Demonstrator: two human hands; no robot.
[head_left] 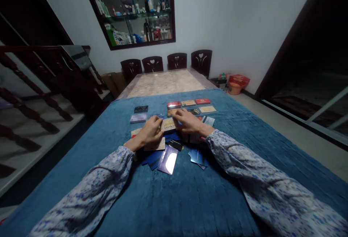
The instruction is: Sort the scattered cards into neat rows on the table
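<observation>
Many plastic cards lie on a blue cloth point(190, 193) over a long table. My left hand point(148, 133) and my right hand point(190, 123) rest side by side on the loose pile, and both pinch a pale yellowish card point(168, 124) between them. Under and near my wrists lie dark blue cards point(198, 156), a purple card point(168, 159) and a black card point(175, 144). Beyond my hands cards lie in rows: a red card point(174, 104), an orange card point(188, 103), another red card point(202, 101), a beige card point(207, 109). At the left sit a black card point(141, 109) and a grey card point(138, 117).
The bare marble tabletop point(165, 83) extends past the cloth to several dark chairs point(176, 60) by the wall. A glass cabinet point(136, 12) with bottles and a plush toy hangs above. A wooden stair railing point(40, 81) stands left, a red basket point(237, 83) on the floor right.
</observation>
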